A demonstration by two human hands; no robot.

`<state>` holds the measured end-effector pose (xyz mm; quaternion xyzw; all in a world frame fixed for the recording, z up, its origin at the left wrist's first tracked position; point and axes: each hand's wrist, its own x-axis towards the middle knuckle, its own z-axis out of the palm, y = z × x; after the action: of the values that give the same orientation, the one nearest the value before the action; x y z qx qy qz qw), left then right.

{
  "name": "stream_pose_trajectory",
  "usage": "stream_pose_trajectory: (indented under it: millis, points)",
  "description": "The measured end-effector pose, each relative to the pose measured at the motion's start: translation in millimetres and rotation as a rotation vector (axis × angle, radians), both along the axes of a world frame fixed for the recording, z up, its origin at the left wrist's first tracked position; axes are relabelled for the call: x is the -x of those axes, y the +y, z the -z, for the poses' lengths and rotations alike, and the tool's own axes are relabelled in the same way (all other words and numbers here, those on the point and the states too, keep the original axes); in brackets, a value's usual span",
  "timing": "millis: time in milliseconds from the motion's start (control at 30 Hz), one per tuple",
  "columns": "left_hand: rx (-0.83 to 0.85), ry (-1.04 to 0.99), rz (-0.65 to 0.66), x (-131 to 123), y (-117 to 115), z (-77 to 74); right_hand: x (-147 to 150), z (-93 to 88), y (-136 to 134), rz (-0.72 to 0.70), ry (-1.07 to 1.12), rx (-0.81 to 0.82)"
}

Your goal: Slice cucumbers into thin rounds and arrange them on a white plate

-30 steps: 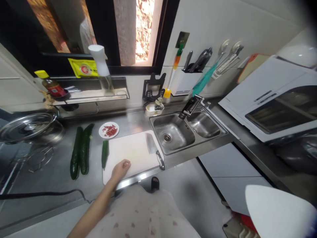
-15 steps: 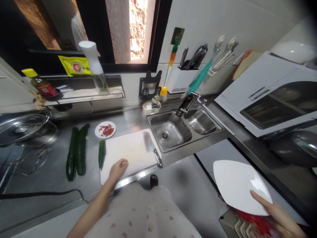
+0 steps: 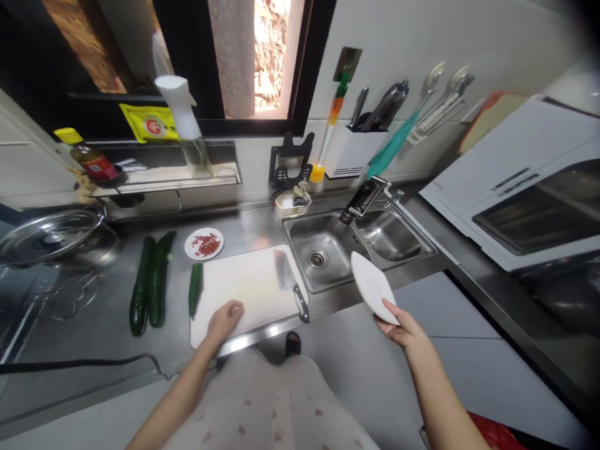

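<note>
My right hand (image 3: 398, 322) grips a white plate (image 3: 372, 284) by its near edge. The plate is tilted in the air in front of the sink. Loosely curled, my left hand (image 3: 225, 319) rests at the near edge of the white cutting board (image 3: 244, 281), with nothing visible in it. A cleaver (image 3: 287, 272) with a black handle lies along the board's right side. On the board's left edge is a short piece of cucumber (image 3: 195, 289). Two long cucumbers (image 3: 157, 281) lie on the counter farther left. Behind the board sits a small white plate (image 3: 219, 247) of chopped red bits (image 3: 205, 244).
A double sink (image 3: 323, 247) with a black faucet (image 3: 363, 197) lies right of the board. At the far left stands a lidded steel pot (image 3: 60, 240). A narrow shelf (image 3: 164, 174) holds a sauce bottle (image 3: 94, 161) and a spray bottle (image 3: 187, 131). A white cabinet (image 3: 487, 181) stands at right.
My right hand has brought the white plate leftward and up from the lower right, turning it more edge-on. My left hand has stayed on the board. The view has shifted slightly.
</note>
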<state>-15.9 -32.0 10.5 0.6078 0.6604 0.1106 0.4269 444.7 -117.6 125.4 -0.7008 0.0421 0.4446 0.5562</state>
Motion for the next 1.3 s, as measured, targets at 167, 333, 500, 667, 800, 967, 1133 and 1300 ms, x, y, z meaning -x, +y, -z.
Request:
stream_pose_trajectory:
  millis: [167, 333, 500, 667, 800, 967, 1133, 1300]
  points:
    - [-0.011, 0.003, -0.026, -3, 0, -0.5, 44, 22.6, 46, -0.036, 0.392, -0.057]
    - [-0.019, -0.054, -0.054, -5, 3, 6.8, 75, 40.0, 85, -0.110, 0.472, -0.011]
    - [0.054, -0.437, -0.186, -26, 18, 1.2, 88, 46.0, 110, -0.239, 0.397, 0.039]
    - [0.163, -0.771, -0.264, -64, 45, -29.5, 95, 49.0, 132, -0.332, 0.315, 0.072]
    - [0.257, -0.872, -0.287, -85, 65, -58.7, 113, 46.6, 151, -0.401, 0.189, 0.080]
    - [0.262, -0.950, -0.350, -89, 84, -71.0, 143, 41.5, 178, -0.500, 0.085, 0.053]
    - [0.196, -0.936, -0.540, -77, 103, -62.1, 160, 44.3, 207, -0.691, -0.002, 0.122]
    - [0.151, -0.905, -0.615, -61, 125, -50.5, 176, 54.8, 244, -0.904, -0.201, 0.098]
